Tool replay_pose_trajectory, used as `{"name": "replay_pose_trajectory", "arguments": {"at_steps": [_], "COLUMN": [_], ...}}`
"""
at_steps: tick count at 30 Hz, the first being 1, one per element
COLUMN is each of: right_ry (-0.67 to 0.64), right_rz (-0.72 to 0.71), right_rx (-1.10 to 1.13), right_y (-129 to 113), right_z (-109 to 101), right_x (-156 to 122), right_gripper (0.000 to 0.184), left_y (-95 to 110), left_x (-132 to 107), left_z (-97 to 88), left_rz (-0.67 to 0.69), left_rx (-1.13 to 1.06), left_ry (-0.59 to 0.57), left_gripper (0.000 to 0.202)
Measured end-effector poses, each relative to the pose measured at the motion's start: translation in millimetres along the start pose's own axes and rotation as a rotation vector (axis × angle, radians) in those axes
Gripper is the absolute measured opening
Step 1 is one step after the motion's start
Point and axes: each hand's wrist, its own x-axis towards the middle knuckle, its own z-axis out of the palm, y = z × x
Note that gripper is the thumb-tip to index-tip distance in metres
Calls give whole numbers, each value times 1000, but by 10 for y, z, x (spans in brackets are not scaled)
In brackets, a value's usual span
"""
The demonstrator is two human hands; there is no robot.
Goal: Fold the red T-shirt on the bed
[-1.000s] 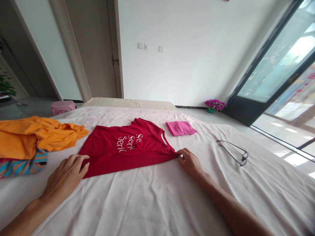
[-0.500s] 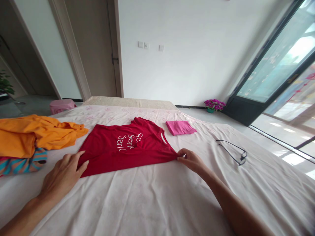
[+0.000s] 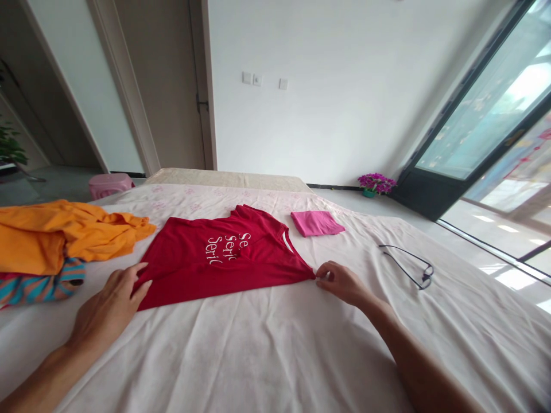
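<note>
A red T-shirt [image 3: 185, 244] with white lettering lies on the bed sheet, its near side folded over along its length. My left hand [image 3: 107, 304] is at the hem on the left, thumb and fingers closed round the fabric edge. At the other end, my right hand [image 3: 346, 282] pinches the near corner by the shoulder between thumb and fingertips. The white inner neckline faces right, close to a folded pink cloth [image 3: 317, 223]. What the left fingertips do under the fabric is partly hidden.
Orange clothing [image 3: 86, 229] and a blue-and-orange striped garment [image 3: 47, 282] are heaped at the left. Black-framed glasses [image 3: 424, 278] rest on the sheet [image 3: 267, 355] at the right. Beyond the bed stand a pink stool [image 3: 111, 186] and purple flowers [image 3: 376, 182] in a pot.
My right hand has moved slightly right, drawing the T-shirt's near corner with it. My left hand has shifted a little to the left at the hem.
</note>
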Motion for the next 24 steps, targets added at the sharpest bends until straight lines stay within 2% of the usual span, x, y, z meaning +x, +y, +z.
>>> {"name": "replay_pose_trajectory", "arguments": {"at_steps": [7, 12, 16, 19, 24], "right_ry": [111, 159, 111, 72, 108], "right_rz": [-51, -202, -145, -118, -115], "right_rx": [-185, -282, -213, -173, -177], "right_y": [-155, -118, -102, -149, -174], "right_z": [145, 30, -38, 27, 108], "right_x": [5, -38, -92, -86, -23], "right_gripper": [14, 18, 17, 16, 13], "left_y": [-21, -77, -92, -122, -195], "left_x": [10, 18, 13, 23, 59], "left_z": [32, 64, 71, 97, 122], "left_rz": [7, 23, 19, -16, 13], "left_rx": [11, -28, -28, -28, -55], "left_ry": [16, 45, 22, 5, 23], "left_gripper": [46, 44, 45, 48, 45]}}
